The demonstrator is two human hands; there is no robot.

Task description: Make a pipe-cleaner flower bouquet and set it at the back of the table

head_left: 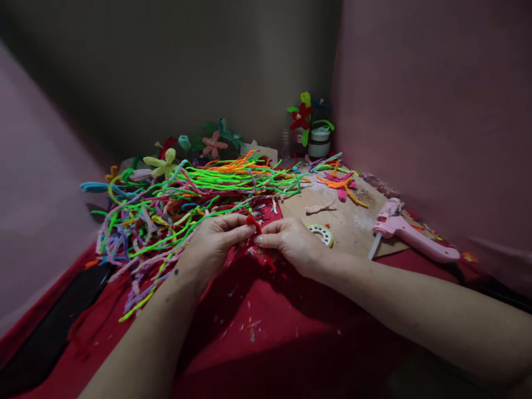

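Note:
Both of my hands meet over the red cloth, pinching a red pipe cleaner (252, 221). My left hand (220, 238) is closed, with thumb and forefinger on a bent part of it near the top. From the other side, my right hand (288, 241) grips the same pipe cleaner with thumb and fingers. A loose red end hangs below the fingers. How it is bent inside the grip is partly hidden. Just beyond and to the left lies a large heap of coloured pipe cleaners (216, 185).
A pink glue gun (409, 230) rests on a brown board (353, 219) at the right. Beside my right hand is a yellow-rimmed round tape roll (322, 234). Pipe-cleaner flowers (300, 116) stand at the back. A flat black object (58, 327) lies at the left.

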